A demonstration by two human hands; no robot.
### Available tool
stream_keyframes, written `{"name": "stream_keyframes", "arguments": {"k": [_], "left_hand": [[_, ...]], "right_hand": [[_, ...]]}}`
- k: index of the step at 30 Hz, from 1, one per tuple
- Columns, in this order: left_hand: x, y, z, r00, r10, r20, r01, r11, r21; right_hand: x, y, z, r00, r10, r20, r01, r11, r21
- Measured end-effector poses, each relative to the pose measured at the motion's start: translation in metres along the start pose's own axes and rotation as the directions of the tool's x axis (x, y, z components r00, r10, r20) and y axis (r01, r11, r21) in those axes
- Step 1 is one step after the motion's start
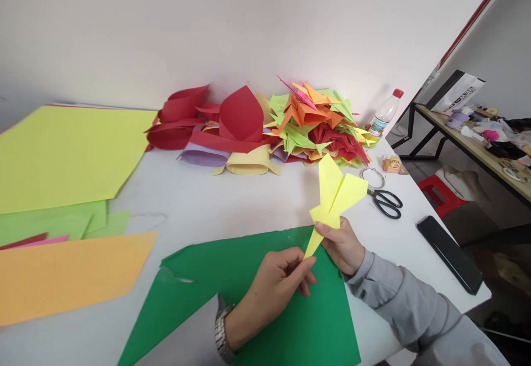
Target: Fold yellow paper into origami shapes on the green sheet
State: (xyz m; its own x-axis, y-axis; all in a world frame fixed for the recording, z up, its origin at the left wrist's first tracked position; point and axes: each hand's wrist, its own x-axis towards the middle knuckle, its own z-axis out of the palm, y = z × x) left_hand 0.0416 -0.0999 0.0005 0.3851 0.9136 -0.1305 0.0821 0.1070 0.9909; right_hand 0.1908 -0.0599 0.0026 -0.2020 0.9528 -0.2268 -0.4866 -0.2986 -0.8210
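A folded yellow paper figure (335, 192) with two pointed wings is held up over the white table (215, 200). My right hand (342, 244) pinches its middle from the right, fingers closed on the paper. My left hand (277, 284), with a metal watch on the wrist, pinches its lower pointed tip. Both hands hover above a dark green sheet (232, 288) lying flat at the table's near edge.
A heap of folded coloured paper figures (315, 125) and curled red, purple and yellow sheets (232, 134) lies at the wall. Large yellow-green (62, 156) and orange (66, 272) sheets lie left. Scissors (385, 201), tape ring (372, 177), water bottle (385, 114) and a black phone (448, 252) sit right.
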Motion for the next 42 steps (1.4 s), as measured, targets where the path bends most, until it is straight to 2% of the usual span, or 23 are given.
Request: {"name": "stream_keyframes", "arguments": {"k": [8, 12, 20, 24, 29, 35, 39, 42], "left_hand": [[0.002, -0.003, 0.001, 0.999, -0.035, -0.011, 0.036, 0.999, 0.037], [0.001, -0.002, 0.001, 1.000, -0.012, -0.007, 0.012, 0.998, 0.060], [0.001, -0.004, 0.001, 0.997, -0.069, -0.033, 0.069, 0.998, -0.015], [0.001, -0.004, 0.001, 0.999, -0.031, -0.035, 0.030, 0.999, -0.016], [0.002, -0.004, -0.001, 1.000, 0.006, -0.013, -0.006, 1.000, 0.010], [0.002, -0.002, -0.003, 1.000, 0.017, 0.025, -0.017, 1.000, -0.004], [0.001, -0.002, -0.002, 1.000, 0.016, -0.001, -0.016, 0.999, 0.028], [0.001, -0.002, 0.000, 1.000, 0.013, -0.027, -0.011, 0.999, 0.042]], "right_hand": [[0.001, -0.004, 0.003, 1.000, 0.013, -0.025, -0.012, 0.998, 0.067], [0.001, -0.004, 0.004, 1.000, 0.011, -0.014, -0.011, 0.998, 0.056], [0.001, -0.004, 0.002, 0.999, -0.018, 0.035, 0.017, 0.999, 0.038], [-0.002, 0.000, 0.000, 0.998, -0.021, 0.064, 0.023, 0.999, -0.025], [-0.005, 0.007, -0.001, 0.987, -0.003, 0.163, 0.030, 0.986, -0.165], [-0.004, 0.008, -0.003, 0.985, 0.015, 0.174, 0.014, 0.986, -0.164], [-0.004, 0.008, -0.003, 0.989, 0.002, 0.147, 0.024, 0.984, -0.174], [-0.005, 0.006, -0.002, 0.973, 0.030, 0.227, 0.021, 0.976, -0.218]]}}
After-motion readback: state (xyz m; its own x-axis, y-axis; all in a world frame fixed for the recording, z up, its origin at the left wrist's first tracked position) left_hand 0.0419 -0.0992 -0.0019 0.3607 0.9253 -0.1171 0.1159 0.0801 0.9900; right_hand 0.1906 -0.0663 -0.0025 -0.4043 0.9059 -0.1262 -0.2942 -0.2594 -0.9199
